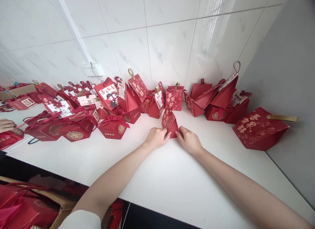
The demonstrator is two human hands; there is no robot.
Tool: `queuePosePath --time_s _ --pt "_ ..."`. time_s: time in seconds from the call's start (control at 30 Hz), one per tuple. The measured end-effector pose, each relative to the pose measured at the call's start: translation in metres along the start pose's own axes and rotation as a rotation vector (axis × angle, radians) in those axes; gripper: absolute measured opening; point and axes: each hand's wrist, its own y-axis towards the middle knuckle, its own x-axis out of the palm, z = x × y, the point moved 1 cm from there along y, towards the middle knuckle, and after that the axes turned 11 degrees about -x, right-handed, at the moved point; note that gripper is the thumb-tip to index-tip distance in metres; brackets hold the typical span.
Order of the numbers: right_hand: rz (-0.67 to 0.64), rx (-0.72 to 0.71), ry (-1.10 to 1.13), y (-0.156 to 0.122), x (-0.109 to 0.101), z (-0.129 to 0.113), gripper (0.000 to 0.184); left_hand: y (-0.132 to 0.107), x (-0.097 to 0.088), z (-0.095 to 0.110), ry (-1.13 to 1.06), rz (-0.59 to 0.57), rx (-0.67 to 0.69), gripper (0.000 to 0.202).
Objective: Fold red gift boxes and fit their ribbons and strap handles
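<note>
A small red gift box (170,121) with a pointed top and gold lettering stands upright on the white table (157,186). My left hand (158,137) grips its lower left side, the thumb along the front and the fingers curled behind. On the other side, my right hand (189,140) holds the lower right edge with thumb and bent fingers. Right behind it are a lettered red box (174,97) with a gold loop and a smaller red box (157,103) with a white label. The held box's back is hidden.
Many red gift boxes (76,130) crowd the left and back. More lean (219,97) at the back right, and a large red box (259,128) lies by the grey wall. Another person's hand (7,125) is at the far left. Below the table sits a filled cardboard carton (64,202).
</note>
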Motion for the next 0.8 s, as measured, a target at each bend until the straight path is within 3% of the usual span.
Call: queuePosePath --time_s 0.17,0.47,0.53,0.63,0.7,0.8 --pt "-0.067 -0.041 -0.086 -0.001 -0.002 -0.005 0.024 -0.001 0.0 0.001 0.035 -0.026 -0.051 0.022" --pt "-0.078 -0.011 -0.074 -0.002 0.004 -0.006 0.019 -0.002 0.007 -0.001 -0.011 -0.066 -0.019 0.024" --pt "-0.042 0.05 -0.019 -0.002 0.004 -0.002 0.022 -0.003 0.004 -0.002 -0.045 -0.093 0.022 0.02" --pt "0.138 0.254 0.269 -0.001 0.005 0.01 0.026 0.0 -0.001 -0.006 -0.285 -0.158 0.137 0.014" --pt "0.286 0.352 0.509 0.001 0.007 0.017 0.03 0.005 -0.001 -0.011 -0.506 -0.071 0.09 0.017" --pt "0.396 0.348 0.697 0.002 0.008 0.021 0.035 0.015 0.004 -0.027 -0.701 0.204 -0.198 0.024"
